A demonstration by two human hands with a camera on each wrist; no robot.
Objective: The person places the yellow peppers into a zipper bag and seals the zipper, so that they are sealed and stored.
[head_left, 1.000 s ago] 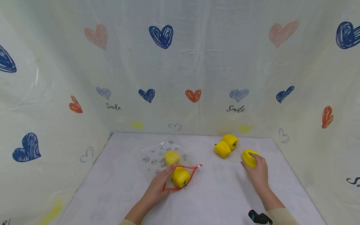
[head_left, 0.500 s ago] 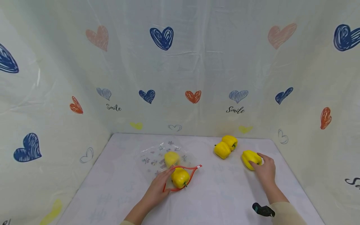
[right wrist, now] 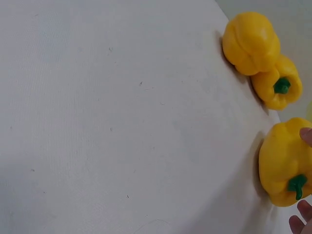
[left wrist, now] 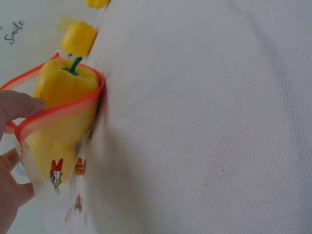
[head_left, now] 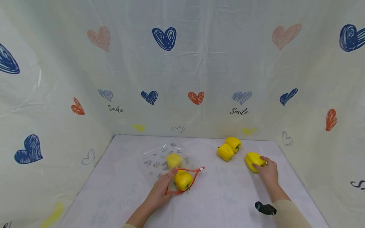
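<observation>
A clear zip bag (head_left: 154, 158) with a red-edged mouth lies on the table. One yellow bell pepper (head_left: 174, 160) is deep inside it, and another bell pepper (head_left: 183, 180) sits in the mouth, green stem outward. My left hand (head_left: 162, 189) holds the bag's red rim at its left side, fingers and thumb spreading the mouth. At the right, my right hand (head_left: 269, 172) grips a third yellow bell pepper (head_left: 252, 161) by its near end. Thumb and fingertips show around that pepper's stem end in the right wrist view, partly cut off by the frame edge.
Two more yellow bell peppers, a nearer one (head_left: 226, 152) and a farther one (head_left: 233, 144), lie together left of the right hand. A white cloth covers the table (head_left: 216, 202). Behind it hangs a curtain (head_left: 182, 69) printed with hearts.
The right hand has shifted slightly rightward around its bell pepper, which has turned and moved a little toward me. The left hand and the bag have stayed in place.
</observation>
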